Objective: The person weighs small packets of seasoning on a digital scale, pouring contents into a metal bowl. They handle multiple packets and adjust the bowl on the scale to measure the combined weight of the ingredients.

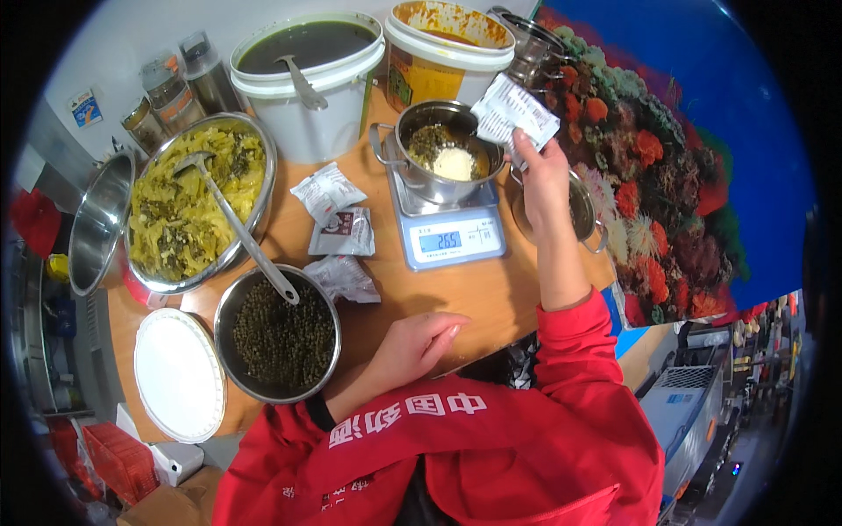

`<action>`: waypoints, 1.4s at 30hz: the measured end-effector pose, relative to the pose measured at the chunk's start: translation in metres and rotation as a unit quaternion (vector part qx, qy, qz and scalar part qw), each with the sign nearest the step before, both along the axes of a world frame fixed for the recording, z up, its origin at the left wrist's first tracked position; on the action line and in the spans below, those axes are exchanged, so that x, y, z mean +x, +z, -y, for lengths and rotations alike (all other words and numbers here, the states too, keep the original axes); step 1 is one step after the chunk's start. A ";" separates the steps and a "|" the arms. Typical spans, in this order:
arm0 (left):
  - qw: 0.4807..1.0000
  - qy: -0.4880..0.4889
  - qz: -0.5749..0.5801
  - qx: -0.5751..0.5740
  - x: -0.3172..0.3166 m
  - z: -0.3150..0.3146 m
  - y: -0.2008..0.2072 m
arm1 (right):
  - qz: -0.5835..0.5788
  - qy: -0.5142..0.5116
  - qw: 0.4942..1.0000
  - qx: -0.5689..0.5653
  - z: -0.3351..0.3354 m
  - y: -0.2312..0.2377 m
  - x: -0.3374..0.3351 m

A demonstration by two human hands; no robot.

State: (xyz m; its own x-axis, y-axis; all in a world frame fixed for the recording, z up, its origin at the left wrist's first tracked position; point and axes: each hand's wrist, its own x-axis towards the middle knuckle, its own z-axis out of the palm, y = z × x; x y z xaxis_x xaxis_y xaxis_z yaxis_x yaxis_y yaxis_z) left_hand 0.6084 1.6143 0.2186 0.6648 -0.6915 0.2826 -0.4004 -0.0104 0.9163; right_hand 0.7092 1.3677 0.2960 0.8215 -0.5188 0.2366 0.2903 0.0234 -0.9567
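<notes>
My right hand [545, 180] is closed on a white printed sachet [513, 118], held over the right rim of a small steel pot [438, 180]. Inside the pot is dark liquid with greenish bits and a mound of pale powder [455, 164]. The pot stands on a digital kitchen scale [453, 239] with a lit display. My left hand [414, 349] hovers by the table's near edge, fingers loosely stretched to the right, with nothing visible in them. Between it and the scale's left side lie several foil packets, among them a white packet [327, 193] and a silver packet [343, 280].
Green peppercorns fill a steel bowl [235, 307] at near left, beside a white lid [178, 375]. Behind stands a large bowl of yellow-green pickled vegetables [149, 254] with a ladle [230, 210]. Two buckets [307, 123] [430, 74] stand at the back; another steel pot [583, 206] is right.
</notes>
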 end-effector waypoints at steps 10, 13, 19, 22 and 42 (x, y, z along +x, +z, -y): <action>1.000 -0.009 -0.001 0.015 0.000 0.001 -0.002 | 0.004 0.079 0.958 0.276 0.012 0.007 -0.014; 1.000 -0.003 0.006 0.014 0.000 0.001 -0.002 | 0.003 0.084 0.955 0.284 0.010 0.009 -0.015; 1.000 -0.007 -0.016 0.008 -0.001 0.000 -0.001 | 0.002 -0.002 0.991 -0.134 -0.002 -0.004 -0.010; 0.999 -0.013 -0.026 0.019 -0.001 0.000 0.000 | 0.001 -0.033 0.971 -0.238 -0.003 -0.009 -0.004; 1.000 -0.008 -0.013 0.003 0.000 0.000 -0.002 | -0.001 0.005 0.999 0.042 0.003 0.001 -0.005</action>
